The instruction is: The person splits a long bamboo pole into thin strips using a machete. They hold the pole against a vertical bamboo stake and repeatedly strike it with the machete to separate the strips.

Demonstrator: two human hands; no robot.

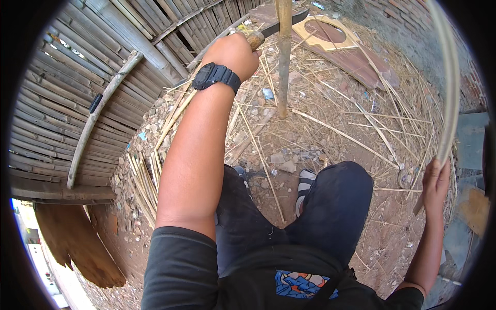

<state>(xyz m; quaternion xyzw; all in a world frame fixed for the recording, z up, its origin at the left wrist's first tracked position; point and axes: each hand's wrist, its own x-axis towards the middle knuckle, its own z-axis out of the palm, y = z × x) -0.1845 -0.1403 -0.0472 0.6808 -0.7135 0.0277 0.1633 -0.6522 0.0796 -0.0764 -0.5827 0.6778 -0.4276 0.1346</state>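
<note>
My left hand (232,56), with a black watch on its wrist, reaches far forward and is closed round the wooden handle of a machete (270,29). Its dark blade points away to the right and passes behind an upright bamboo post (283,67); whether the two touch, I cannot tell. At the right, my right hand (435,182) grips a long, pale bamboo strip (450,88) near its lower end. The strip rises beside the brick wall and bends toward the top edge of the view. A short end sticks out below my fingers.
A bamboo-slat wall (67,119) closes the left side, a brick wall (408,26) the far right. Split bamboo sticks (143,178) lie bundled left of my legs. Loose strips and straw litter the dirt floor. Beyond the post lies a yellow board with a round hole (351,42).
</note>
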